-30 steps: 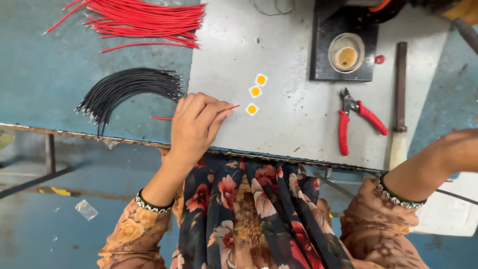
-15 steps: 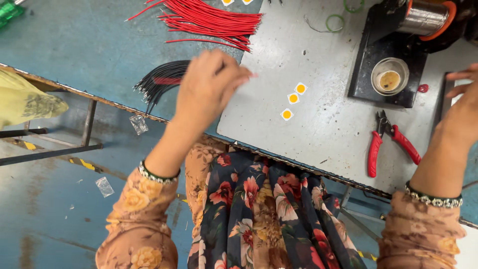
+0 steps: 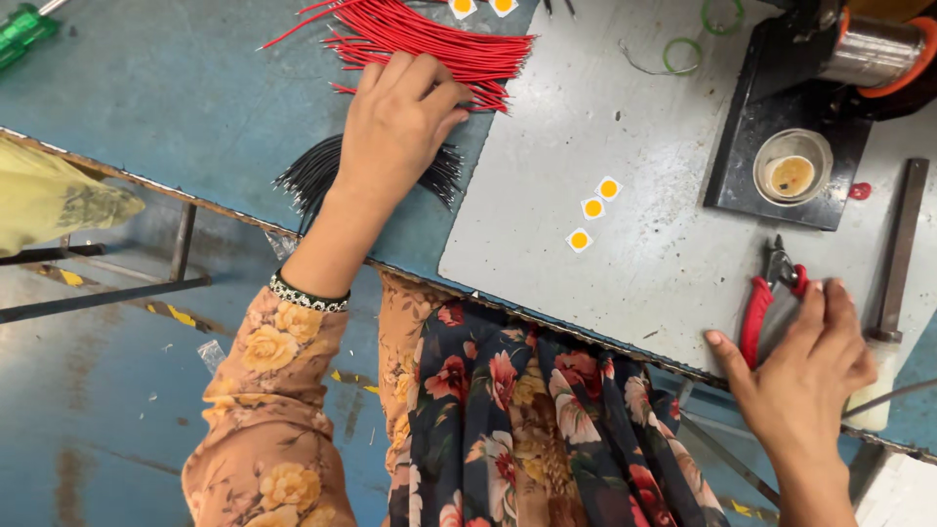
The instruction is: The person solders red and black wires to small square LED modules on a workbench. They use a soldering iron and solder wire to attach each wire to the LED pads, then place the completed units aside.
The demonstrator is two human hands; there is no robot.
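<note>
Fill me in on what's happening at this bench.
A person sits at a grey worktable. Their left hand reaches onto the bundle of red wires, lying over the black wires. Their right hand rests at the table's near edge, fingers on the red-handled cutters. Three small yellow-dotted squares lie between the hands.

Three small square stickers (image 3: pixel 592 208), white with a yellow-orange dot in the middle of each, lie in a slanted row on the grey metal sheet (image 3: pixel 625 127), near its centre, just beside one another but apart. Two more stickers of the same kind (image 3: pixel 480 7) sit at the top edge of the view, partly cut off, right by the far end of the red wires (image 3: pixel 429 39). No packages, signs or screens.
</note>
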